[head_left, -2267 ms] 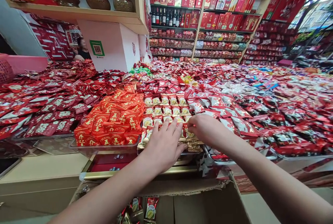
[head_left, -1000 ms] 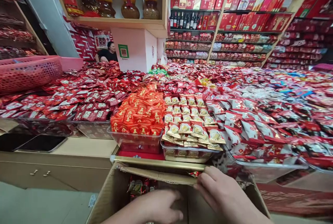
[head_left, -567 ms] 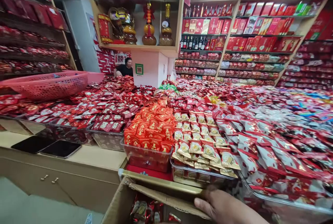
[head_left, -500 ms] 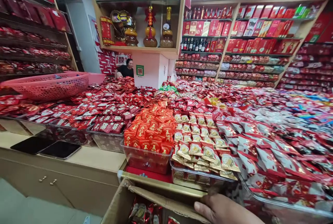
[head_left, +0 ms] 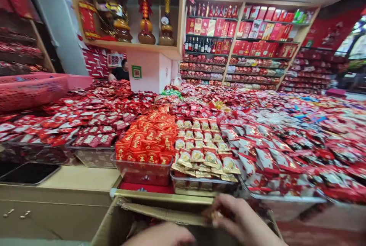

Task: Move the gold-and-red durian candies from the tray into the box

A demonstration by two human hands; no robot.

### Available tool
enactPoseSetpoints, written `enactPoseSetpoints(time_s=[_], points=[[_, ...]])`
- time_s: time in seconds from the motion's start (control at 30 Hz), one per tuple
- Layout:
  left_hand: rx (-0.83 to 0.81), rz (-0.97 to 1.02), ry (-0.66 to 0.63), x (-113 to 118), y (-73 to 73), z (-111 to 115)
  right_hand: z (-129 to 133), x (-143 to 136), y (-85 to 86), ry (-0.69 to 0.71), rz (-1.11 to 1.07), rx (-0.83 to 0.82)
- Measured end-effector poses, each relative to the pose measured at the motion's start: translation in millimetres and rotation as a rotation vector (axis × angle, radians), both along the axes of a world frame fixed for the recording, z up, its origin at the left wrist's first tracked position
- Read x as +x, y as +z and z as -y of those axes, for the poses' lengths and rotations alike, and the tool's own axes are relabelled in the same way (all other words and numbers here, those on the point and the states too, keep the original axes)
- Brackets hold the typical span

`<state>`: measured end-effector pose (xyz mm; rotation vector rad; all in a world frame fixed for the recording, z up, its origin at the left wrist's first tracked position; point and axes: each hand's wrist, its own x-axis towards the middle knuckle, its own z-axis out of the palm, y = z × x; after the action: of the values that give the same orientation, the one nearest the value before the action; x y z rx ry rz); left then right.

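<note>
An opened cardboard box (head_left: 107,221) stands at the bottom, its torn-edged flap (head_left: 160,212) lying along the far side. My left hand (head_left: 164,235) reaches over the box from below; it is blurred and its fingers are largely hidden. Above the box's right part, my right hand (head_left: 234,215) has its fingers curled together. Something small and pale shows at its fingertips beside the flap, too blurred to name. Just beyond the box are a clear bin (head_left: 143,171) of orange-red packets (head_left: 147,139) and another bin (head_left: 200,185) of gold-and-red wrapped sweets (head_left: 197,154).
More bins of red-and-white packets (head_left: 263,158) spread to the right. At the left are a pink basket (head_left: 31,91) and a dark flat device (head_left: 31,173) on the counter (head_left: 85,179). A pillar (head_left: 145,61) carries a display cabinet (head_left: 168,50); a person (head_left: 121,72) is behind.
The view has swung right. My left hand has come into view over the box. My right hand has shifted from gripping the flap's edge to curled fingers above it.
</note>
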<state>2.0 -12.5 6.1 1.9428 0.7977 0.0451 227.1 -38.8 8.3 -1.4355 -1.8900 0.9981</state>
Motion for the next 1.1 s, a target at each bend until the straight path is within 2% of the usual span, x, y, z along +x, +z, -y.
enactPoseSetpoints(time_s=[0.03,0.1,0.17,0.23,0.4,0.5,0.57,0.63,0.73,0.8,0.87,0.9,0.97,1.1], points=[[-0.028,0.019,0.021,0.7,3.8,-1.3,3.9,-1.3,6.5,-0.029,-0.196,-0.062],[-0.136,0.118,0.149,5.1,12.2,-3.2,8.5,-4.5,15.1,-0.074,-0.556,-0.16],[-0.237,0.261,0.289,13.0,20.1,-3.1,9.9,-8.5,18.3,-0.117,-0.754,-0.221],[-0.269,0.381,0.375,22.7,26.1,-1.2,10.0,-13.5,18.4,-0.132,-0.817,-0.246],[-0.119,0.484,0.489,41.1,30.2,-0.3,11.6,-25.5,15.6,-0.124,-0.877,-0.219],[-0.145,0.549,0.542,41.7,28.2,-0.7,16.7,-25.8,11.6,-0.163,-0.837,-0.173],[-0.185,0.581,0.551,38.9,27.0,1.9,20.5,-22.7,9.3,-0.178,-0.727,-0.094],[-0.333,0.615,0.572,36.2,27.8,6.8,23.4,-18.6,9.3,-0.144,-0.559,0.102],[-0.64,0.68,0.604,36.7,33.8,15.2,26.1,-14.4,13.4,0.009,-0.297,0.528],[-0.664,0.732,0.641,41.0,39.2,18.3,28.5,-14.2,15.1,0.036,-0.141,0.714],[-0.601,0.794,0.697,46.7,42.9,18.5,31.8,-16.1,13.0,-0.1,-0.038,0.768],[-0.576,0.824,0.72,49.6,43.6,17.8,33.5,-17.7,10.6,-0.194,-0.045,0.754],[-0.532,0.886,0.739,54.7,43.2,15.8,35.9,-21.6,4.4,-0.316,-0.199,0.622],[-0.481,0.935,0.715,60.6,39.9,14.2,32.4,-28.6,-3.6,-0.303,-0.6,0.258]])
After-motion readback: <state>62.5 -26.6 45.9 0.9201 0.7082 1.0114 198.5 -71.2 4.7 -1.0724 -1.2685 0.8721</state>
